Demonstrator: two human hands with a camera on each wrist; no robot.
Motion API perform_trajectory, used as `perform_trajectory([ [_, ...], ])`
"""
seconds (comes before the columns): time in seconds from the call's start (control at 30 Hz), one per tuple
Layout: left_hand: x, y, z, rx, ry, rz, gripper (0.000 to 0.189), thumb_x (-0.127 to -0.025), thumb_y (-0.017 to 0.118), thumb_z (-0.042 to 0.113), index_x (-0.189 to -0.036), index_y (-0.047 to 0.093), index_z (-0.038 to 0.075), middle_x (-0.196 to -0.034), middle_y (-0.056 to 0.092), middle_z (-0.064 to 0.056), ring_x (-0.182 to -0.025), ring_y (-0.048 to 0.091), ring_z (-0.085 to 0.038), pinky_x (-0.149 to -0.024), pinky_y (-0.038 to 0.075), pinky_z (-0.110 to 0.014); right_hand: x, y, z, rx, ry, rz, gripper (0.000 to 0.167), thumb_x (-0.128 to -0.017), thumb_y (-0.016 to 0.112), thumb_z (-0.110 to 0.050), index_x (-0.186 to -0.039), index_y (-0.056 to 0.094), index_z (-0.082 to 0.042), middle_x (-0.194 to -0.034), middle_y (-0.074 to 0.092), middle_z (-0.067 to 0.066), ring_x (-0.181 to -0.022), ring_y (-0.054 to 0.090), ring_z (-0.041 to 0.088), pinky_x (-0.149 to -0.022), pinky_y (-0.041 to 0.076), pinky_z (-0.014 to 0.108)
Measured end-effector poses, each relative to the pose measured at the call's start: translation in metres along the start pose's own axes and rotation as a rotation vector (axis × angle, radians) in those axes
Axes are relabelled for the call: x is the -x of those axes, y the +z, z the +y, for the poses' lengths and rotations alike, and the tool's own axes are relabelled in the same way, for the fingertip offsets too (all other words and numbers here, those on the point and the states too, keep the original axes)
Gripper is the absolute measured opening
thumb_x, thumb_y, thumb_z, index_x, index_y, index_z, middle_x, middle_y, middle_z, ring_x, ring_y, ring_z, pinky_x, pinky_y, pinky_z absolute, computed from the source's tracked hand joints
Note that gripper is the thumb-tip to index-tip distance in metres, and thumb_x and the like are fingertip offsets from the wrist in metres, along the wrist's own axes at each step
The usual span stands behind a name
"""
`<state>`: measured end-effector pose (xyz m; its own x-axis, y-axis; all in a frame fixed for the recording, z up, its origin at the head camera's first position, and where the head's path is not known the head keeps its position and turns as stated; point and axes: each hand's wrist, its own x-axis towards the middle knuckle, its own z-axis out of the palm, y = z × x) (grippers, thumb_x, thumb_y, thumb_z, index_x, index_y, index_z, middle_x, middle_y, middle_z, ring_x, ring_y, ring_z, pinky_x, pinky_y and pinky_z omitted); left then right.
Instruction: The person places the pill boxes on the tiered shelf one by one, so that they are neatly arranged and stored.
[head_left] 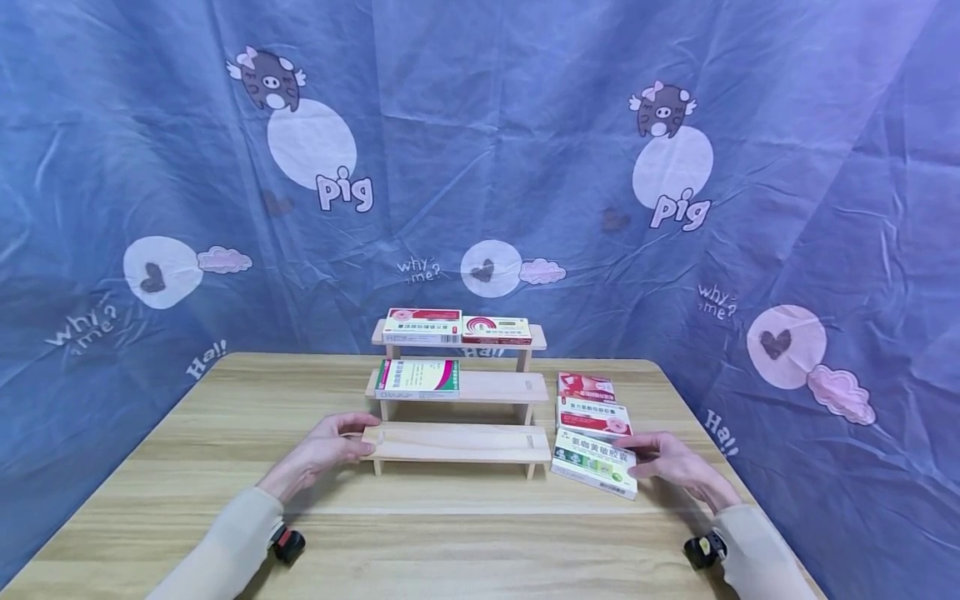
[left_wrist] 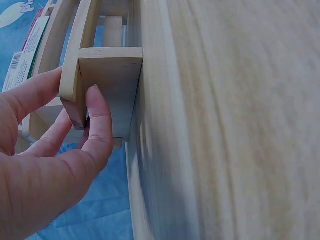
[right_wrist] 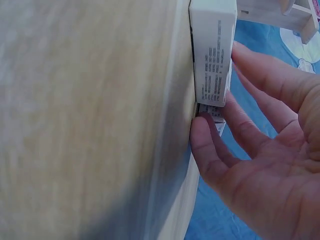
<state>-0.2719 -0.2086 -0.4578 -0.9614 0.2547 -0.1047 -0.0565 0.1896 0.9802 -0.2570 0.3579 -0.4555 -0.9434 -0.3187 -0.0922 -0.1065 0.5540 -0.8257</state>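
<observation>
A three-step wooden display stand (head_left: 457,442) stands at the table's middle. My left hand (head_left: 341,442) pinches the left end of its lowest step, thumb (left_wrist: 100,107) underneath and fingers on top. To the stand's right, my right hand (head_left: 671,462) holds the right end of a white and green medicine box (head_left: 592,463), fingertips on its top face and thumb (right_wrist: 202,137) low at its end. That box lies slightly askew in front of a red and white box (head_left: 592,418) and a red box (head_left: 585,387).
On the top step lie a red and white box (head_left: 422,325) and a white box with red arcs (head_left: 495,329). A green, white and magenta box (head_left: 417,378) is on the left of the middle step. A blue printed curtain (head_left: 480,183) hangs behind the wooden table (head_left: 450,550).
</observation>
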Motion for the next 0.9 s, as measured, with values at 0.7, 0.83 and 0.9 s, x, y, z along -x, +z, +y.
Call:
perform_trajectory([
  [0.7, -0.001, 0.003, -0.001, -0.022, -0.008, 0.028, 0.057, -0.081, 0.073, 0.001, -0.133, 0.053, -0.004, -0.128, 0.055, -0.023, -0.089, 0.063, -0.018, -0.077, 0.056, -0.031, 0.000, 0.013, -0.010, 0.187, -0.049, -0.062, 0.078, -0.064, 0.085, -0.009, -0.136, 0.055, -0.009, -0.138, 0.044, 0.033, -0.117, 0.049, 0.037, -0.099, 0.041, 0.055],
  [0.83, 0.001, 0.003, -0.001, -0.015, -0.011, 0.033, 0.056, -0.082, 0.072, 0.001, -0.134, 0.052, -0.003, -0.127, 0.054, -0.022, -0.090, 0.063, -0.018, -0.078, 0.057, -0.032, -0.001, 0.014, -0.011, 0.214, -0.058, -0.043, 0.078, -0.064, 0.085, -0.009, -0.135, 0.056, -0.007, -0.137, 0.047, 0.033, -0.116, 0.050, 0.035, -0.099, 0.041, 0.052],
  [0.9, 0.003, 0.003, -0.001, -0.006, -0.013, 0.029, 0.056, -0.083, 0.071, 0.001, -0.135, 0.050, -0.004, -0.128, 0.053, -0.023, -0.091, 0.063, -0.019, -0.080, 0.057, -0.034, -0.001, 0.014, -0.011, 0.210, -0.066, -0.048, 0.077, -0.064, 0.084, -0.008, -0.136, 0.056, -0.007, -0.136, 0.048, 0.032, -0.113, 0.051, 0.032, -0.097, 0.042, 0.046],
])
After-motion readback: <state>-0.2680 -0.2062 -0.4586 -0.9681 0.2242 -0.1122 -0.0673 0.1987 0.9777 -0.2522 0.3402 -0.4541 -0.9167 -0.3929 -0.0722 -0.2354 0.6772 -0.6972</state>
